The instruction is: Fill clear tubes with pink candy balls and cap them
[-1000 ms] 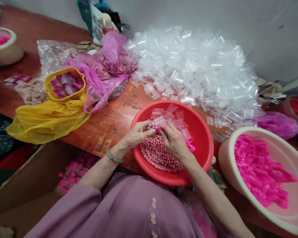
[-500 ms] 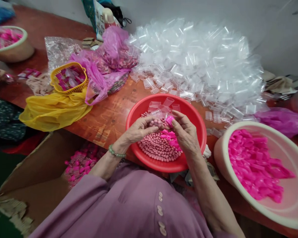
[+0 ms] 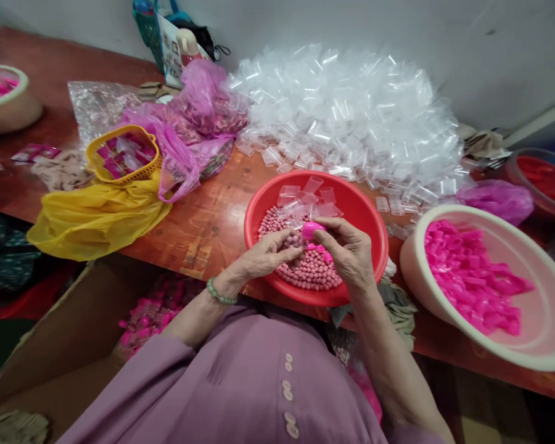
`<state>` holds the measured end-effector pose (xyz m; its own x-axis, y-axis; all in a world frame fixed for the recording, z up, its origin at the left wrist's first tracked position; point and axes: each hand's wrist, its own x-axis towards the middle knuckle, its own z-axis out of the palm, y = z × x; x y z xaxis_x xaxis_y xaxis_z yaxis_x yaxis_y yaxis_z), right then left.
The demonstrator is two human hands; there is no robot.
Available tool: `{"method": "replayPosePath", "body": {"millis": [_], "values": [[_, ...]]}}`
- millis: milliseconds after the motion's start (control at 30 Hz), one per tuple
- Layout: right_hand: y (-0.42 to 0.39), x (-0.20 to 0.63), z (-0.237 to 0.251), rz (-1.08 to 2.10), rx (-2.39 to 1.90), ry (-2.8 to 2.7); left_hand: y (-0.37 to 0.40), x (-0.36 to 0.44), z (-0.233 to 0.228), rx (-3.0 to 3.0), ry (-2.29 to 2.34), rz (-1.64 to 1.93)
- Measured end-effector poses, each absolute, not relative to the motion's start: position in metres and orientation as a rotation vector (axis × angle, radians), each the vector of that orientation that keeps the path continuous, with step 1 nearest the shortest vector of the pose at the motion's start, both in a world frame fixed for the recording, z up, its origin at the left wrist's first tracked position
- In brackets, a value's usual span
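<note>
My left hand (image 3: pixel 268 254) is closed around a clear plastic case (image 3: pixel 296 240) filled with pink beads, above the red basin (image 3: pixel 248 237). Pinched between the thumb and fingers of my right hand (image 3: pixel 351 250) is a bright pink plastic cap (image 3: pixel 311 230), close to the case's upper end. Whether cap and case touch, I cannot tell. Strings of round pink beads (image 3: pixel 317 276) fill the basin, with several clear plastic sleeves (image 3: pixel 305 196) at its far side. Some bright pink pieces lie among the beads, partly behind my hands.
Behind the basin rises a big pile of clear sleeves (image 3: pixel 346 117). A pale basin (image 3: pixel 411 283) of pink caps (image 3: pixel 476 280) stands right. Leftward are a yellow basket (image 3: pixel 152 168), a yellow bag (image 3: pixel 99 216) and pink bags (image 3: pixel 180 163). Below left, a cardboard box (image 3: pixel 60 333) holds finished-looking pink pieces (image 3: pixel 145 324).
The pink cap has turned from upright to lying more sideways in my right fingers. My left hand still grips the bead-filled case. The whole view has shifted slightly.
</note>
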<state>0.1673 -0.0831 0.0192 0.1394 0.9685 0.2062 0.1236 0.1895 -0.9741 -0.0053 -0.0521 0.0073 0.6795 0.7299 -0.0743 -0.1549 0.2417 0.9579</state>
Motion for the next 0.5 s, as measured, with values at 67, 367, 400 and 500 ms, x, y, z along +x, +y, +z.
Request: {"method": "replayPosePath", "body": {"millis": [67, 367, 400, 500], "values": [[-0.084, 0.161, 0.021, 0.841, -1.211, -1.359, -0.052, -0.01, 0.005, 1.198, 0.55, 0.641], [-0.093, 0.167, 0.044, 0.411, -1.334, -1.819, -0.05, -0.019, -0.007, 1.119, 0.512, 0.691], [-0.094, 0.171, 0.044, 0.4, -1.361, -1.815, -0.05, -0.019, -0.008, 1.102, 0.504, 0.697], [-0.095, 0.179, 0.041, 0.444, -1.437, -1.724, -0.048, -0.018, -0.011, 1.029, 0.461, 0.728]]}}
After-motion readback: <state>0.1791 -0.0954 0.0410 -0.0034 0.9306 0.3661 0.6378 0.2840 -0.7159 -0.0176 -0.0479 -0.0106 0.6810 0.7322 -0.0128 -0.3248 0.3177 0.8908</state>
